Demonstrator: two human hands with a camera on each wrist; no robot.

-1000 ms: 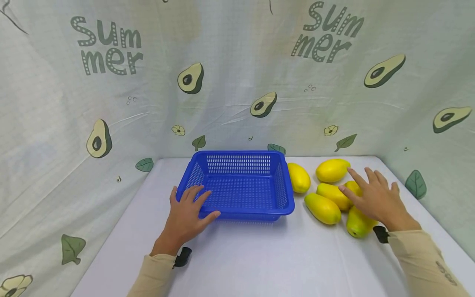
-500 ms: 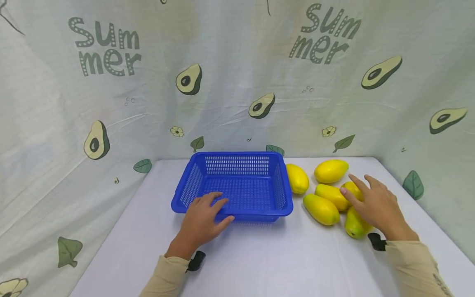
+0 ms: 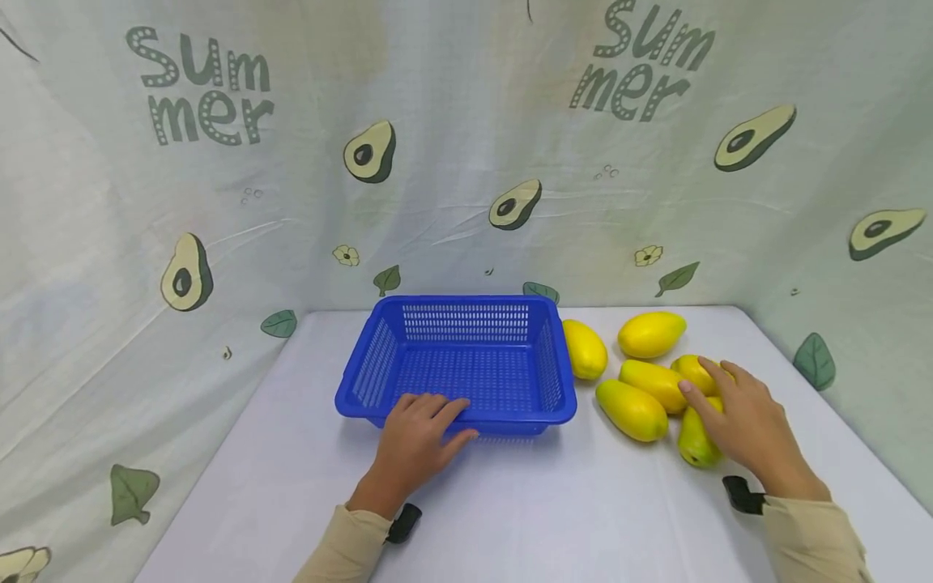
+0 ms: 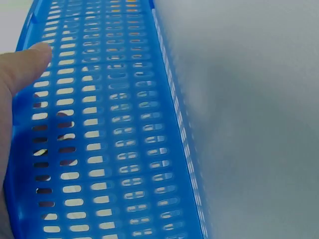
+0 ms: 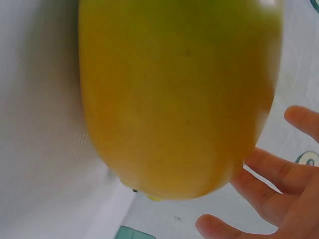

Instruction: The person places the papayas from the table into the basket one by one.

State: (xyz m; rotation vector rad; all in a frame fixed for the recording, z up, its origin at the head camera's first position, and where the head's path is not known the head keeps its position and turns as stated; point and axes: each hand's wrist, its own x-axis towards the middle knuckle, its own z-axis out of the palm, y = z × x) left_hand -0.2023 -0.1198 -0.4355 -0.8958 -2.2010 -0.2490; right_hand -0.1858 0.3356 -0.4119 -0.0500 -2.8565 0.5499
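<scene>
A blue plastic basket (image 3: 466, 380) with slotted walls and nothing inside stands mid-table in the head view. My left hand (image 3: 417, 437) holds its near rim, thumb outside and fingers over the inner side. In the left wrist view the thumb (image 4: 27, 64) lies against the slotted wall (image 4: 99, 124); the other fingers show partly through the slots. On the right, my right hand (image 3: 751, 425) hovers with spread fingers over a green-yellow papaya (image 3: 698, 441) and a yellow papaya (image 3: 692, 374). A large papaya (image 5: 179, 99) fills the right wrist view, with fingers (image 5: 269, 194) extended beside it.
Other yellow papayas lie around: one against the basket's right side (image 3: 585, 350), one at the back (image 3: 651, 334), and two touching in the middle, the front one (image 3: 632, 410) nearer me. A printed cloth (image 3: 437, 162) hangs behind the white table (image 3: 547, 518).
My left hand has moved right along the basket's front and taken hold of its near rim. My right hand has lowered slightly toward the papayas. The basket and fruit stay put.
</scene>
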